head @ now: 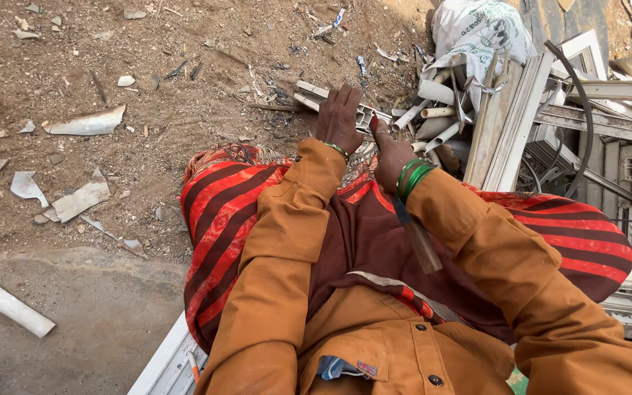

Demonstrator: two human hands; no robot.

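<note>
Head view, profile: a short length of white plastic window-frame profile (330, 99), hollow, with open chambers showing at its cut end, dusty, lying flat on the dirt ground (184, 73) at the edge of a scrap heap.
Head view, left hand: the left hand (339, 117) rests palm-down on top of the profile, its fingers (345, 93) spread wide and laid flat over it, pressing rather than wrapping; a thin green bangle sits at the wrist.
Head view, right hand: the right hand (391, 153) is just beside the left, fingers closed around a tool with a wooden handle (422, 245); the handle runs back along the forearm over the lap. What the working end of the tool looks like I cannot tell, since the hand hides it. Green bangles (412, 179) circle this wrist.
Head view, profile against hands: the profile lies under the left palm and just left of the right fist, its near end reaching toward the right thumb.
Head view, clothing: orange sleeves and a red-and-maroon striped cloth (221, 205) across the knees.
Head view, surroundings: to the right, a heap of white frame offcuts (521, 117), short white pipes (437, 93) and a white sack (477, 29); to the left, white shards (85, 124) scattered on the dirt.
</note>
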